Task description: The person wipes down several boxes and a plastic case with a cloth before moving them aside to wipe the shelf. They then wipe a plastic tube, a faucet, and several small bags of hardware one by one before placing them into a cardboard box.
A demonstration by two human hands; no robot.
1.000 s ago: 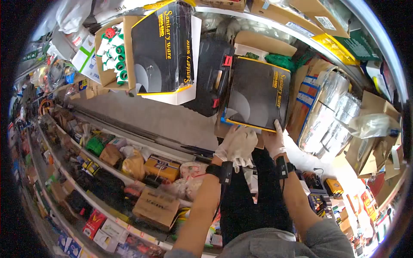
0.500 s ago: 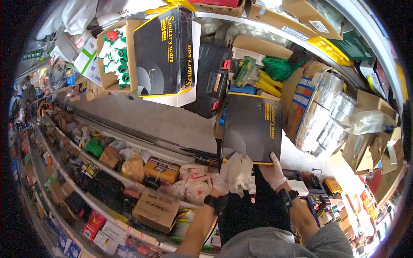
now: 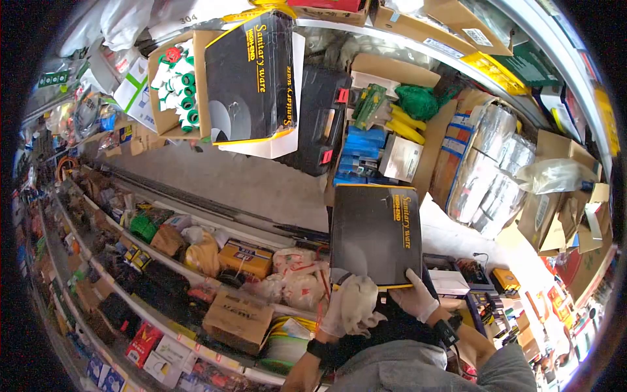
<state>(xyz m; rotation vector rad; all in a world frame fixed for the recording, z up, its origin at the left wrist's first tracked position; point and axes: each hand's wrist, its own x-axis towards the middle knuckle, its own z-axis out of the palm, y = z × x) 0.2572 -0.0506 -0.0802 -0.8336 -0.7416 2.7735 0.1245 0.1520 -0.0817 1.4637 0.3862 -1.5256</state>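
A flat black box lettered "Sanitary ware" (image 3: 375,232) is held in front of my body by its near edge. My right hand (image 3: 416,299), in a white glove, grips the near right corner, thumb on top. At the near left corner is my left hand (image 3: 334,317), also gloved. A crumpled white cloth (image 3: 359,304) hangs over that hand and hides most of its fingers. Beyond the held box stands an open carton (image 3: 428,153) with blue packets (image 3: 362,147), a small white box (image 3: 401,159), yellow items (image 3: 406,124) and a green bundle (image 3: 418,102).
Another black "Sanitary ware" box (image 3: 251,81) stands beside a carton of white and green fittings (image 3: 176,95). A black case with red latches (image 3: 320,124) lies to its right. Silver-wrapped rolls (image 3: 490,170) are at right. Stocked shelves (image 3: 163,287) line the left.
Both hands have drawn the black box back toward my body. The blue packets and small white box in the carton, covered before, now show.
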